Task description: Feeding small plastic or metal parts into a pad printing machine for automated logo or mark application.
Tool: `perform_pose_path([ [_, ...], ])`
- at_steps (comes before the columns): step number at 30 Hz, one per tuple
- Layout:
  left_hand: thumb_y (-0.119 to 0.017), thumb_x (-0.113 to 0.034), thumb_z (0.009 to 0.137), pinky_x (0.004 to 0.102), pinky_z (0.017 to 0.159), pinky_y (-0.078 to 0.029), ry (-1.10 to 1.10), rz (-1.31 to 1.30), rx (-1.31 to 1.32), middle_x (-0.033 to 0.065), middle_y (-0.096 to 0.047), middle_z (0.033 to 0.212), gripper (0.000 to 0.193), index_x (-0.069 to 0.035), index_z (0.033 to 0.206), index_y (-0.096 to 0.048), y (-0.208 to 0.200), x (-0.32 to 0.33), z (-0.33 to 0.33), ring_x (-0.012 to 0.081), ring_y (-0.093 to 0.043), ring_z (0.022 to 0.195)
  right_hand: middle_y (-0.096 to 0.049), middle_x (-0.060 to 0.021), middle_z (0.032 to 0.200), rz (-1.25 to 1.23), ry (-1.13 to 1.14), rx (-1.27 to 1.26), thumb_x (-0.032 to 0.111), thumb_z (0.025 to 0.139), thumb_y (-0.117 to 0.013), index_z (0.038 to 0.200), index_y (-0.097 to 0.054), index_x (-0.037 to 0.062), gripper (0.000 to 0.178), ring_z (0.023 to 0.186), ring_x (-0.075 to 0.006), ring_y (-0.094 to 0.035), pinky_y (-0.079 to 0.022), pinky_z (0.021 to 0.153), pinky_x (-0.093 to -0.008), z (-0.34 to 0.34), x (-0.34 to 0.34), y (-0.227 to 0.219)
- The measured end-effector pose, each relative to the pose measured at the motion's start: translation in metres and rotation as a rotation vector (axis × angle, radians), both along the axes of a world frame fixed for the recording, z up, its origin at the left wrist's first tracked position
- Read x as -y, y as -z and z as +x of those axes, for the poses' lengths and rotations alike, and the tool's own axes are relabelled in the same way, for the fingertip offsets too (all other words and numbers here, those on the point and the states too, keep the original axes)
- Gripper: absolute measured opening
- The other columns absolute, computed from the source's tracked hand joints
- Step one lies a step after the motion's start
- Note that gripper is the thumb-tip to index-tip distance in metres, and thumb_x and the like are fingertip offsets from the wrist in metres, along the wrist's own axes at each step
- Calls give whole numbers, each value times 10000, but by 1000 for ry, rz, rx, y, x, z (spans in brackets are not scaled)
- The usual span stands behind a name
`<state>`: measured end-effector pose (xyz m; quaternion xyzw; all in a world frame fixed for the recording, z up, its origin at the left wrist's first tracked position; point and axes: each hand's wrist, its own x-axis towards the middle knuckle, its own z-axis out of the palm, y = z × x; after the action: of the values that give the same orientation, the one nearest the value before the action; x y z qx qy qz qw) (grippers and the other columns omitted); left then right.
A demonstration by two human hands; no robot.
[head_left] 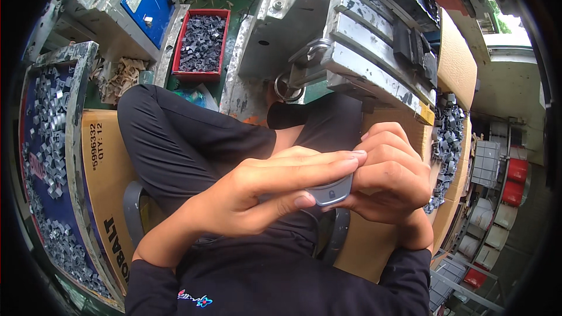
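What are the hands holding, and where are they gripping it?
Both hands hold a small grey metal piece: left hand pinches its left end between thumb and fingers, right hand wraps its right side.

A small grey metal piece (pixel 331 192) with a rounded lower edge and a small dark mark on its face is held above the person's lap, mostly hidden, only its lower end showing.

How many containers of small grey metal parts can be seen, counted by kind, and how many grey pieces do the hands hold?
Red plastic bin of parts: 1
Large blue-lined tray of parts at the left: 1
Cardboard box with parts at the right: 1
Grey metal piece held between the left hand and right hand: 1
Total: 4
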<state>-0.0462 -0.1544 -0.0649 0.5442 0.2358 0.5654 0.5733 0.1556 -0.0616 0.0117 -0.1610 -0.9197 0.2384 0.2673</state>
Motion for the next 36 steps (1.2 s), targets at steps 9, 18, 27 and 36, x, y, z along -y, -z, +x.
perform_pose_path([
  [9, -679, -31, 952, 418, 1134, -446, 13, -209, -159, 187, -658, 1402, 474, 10, 1421, -624, 7, -4, -26, 299, -600, 1328, -639, 5, 707, 100, 9, 207, 259, 730, -902, 815, -680, 104, 284, 628, -198, -605, -468, 663, -336, 6, -9, 4],
  [18, -787, -206, 914, 437, 1013, -559, -608, -356, -794, 246, -560, 1499, 709, -48, 1535, -483, 200, -68, -143, 374, -654, 1267, -665, -1, 701, 65, 80, 214, 271, 775, -882, 784, -687, 94, 263, 613, -197, -615, -428, 635, -328, 8, -8, -7],
  [27, -558, -529, 1020, 495, 883, -572, -69, -412, -1596, 201, -773, 973, 531, -68, 960, -814, 240, -68, -73, 383, -748, 958, -686, -31, 703, 77, 207, 164, 240, 826, -856, 785, -705, 60, 239, 628, -210, -639, -462, 663, -338, 25, -15, -17],
  [36, -443, -571, 1052, 486, 910, -564, 106, -453, -1661, 242, -766, 1066, 676, 6, 1022, -795, 214, -69, -59, 385, -746, 1015, -697, -93, 776, -21, 606, 12, 97, 1042, -645, 990, -713, -32, 155, 691, -166, -654, -518, 699, -286, 78, -1, -24],
])
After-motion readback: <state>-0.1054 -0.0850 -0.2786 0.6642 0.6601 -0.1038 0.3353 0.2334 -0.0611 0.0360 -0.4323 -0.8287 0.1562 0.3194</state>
